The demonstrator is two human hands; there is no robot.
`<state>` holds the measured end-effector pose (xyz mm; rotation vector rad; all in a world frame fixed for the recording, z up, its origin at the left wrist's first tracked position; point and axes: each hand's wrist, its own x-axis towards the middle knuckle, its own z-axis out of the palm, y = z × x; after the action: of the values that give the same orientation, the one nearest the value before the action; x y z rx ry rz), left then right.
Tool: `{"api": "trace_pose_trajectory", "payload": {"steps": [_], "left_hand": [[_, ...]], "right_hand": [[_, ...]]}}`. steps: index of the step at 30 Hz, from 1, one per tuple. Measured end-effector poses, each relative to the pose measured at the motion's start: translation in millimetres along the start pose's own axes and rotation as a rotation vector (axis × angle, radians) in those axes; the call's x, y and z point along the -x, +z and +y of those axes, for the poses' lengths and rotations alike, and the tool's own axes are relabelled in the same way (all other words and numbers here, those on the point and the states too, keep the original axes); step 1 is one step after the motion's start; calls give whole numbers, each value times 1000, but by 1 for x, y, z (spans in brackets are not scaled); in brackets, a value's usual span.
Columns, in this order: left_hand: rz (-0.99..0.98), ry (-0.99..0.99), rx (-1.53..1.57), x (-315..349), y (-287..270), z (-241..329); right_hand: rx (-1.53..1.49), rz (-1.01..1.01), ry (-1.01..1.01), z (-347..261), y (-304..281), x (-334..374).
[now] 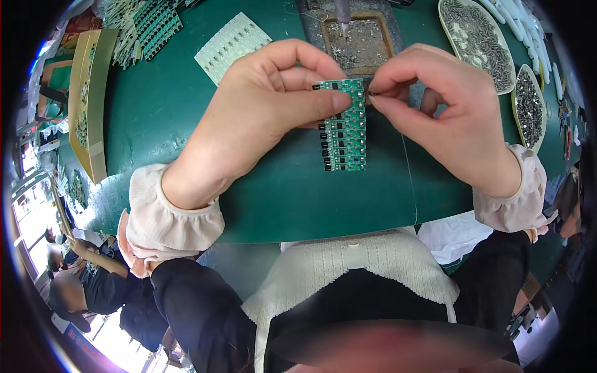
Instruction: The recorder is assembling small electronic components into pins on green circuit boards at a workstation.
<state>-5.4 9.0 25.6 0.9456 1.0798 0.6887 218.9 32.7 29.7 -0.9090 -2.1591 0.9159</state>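
Note:
My left hand grips a green circuit board panel between thumb and fingers, with the thumb lying across its upper part. Small black components stick out in a row along the panel's left edge, and shiny solder points run down its right side. At the panel's upper right edge, the thumb and forefinger of my right hand are pinched together. A tiny dark piece shows at those fingertips, too small to name. Just beyond the hands, a soldering iron tip points down over a dark metal tray holding solder scraps.
Two dishes of small metal parts stand at the right, beside white tubes. A pale panel lies behind my left hand. More green boards and a yellowish box are at the left. A thin wire hangs below my right hand.

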Motion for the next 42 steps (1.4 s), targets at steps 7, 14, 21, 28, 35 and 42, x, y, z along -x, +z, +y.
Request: {"api": "trace_pose_trajectory", "payload": {"steps": [7,14,21,28,35,42], "left_hand": [[-28,-41,25,-2,-2,0],[-23,-75,92,-2,-9,-2],[-48,-1,75,-5,-2,-5],[-50,29,-11,-3,0,0],[-26,19,-43,0,1,1],[-34,2,-16,-1,2,2]], "right_hand": [[196,-26,-160,4,-3,-2],[306,-76,-105,-12,-5,-7],[267,-91,-91,-1,-2,-7],[257,-66,-126,0,-1,-6],[259,-78,-130,2,-1,-7],[258,-87,-145,4,-3,-7]]}}
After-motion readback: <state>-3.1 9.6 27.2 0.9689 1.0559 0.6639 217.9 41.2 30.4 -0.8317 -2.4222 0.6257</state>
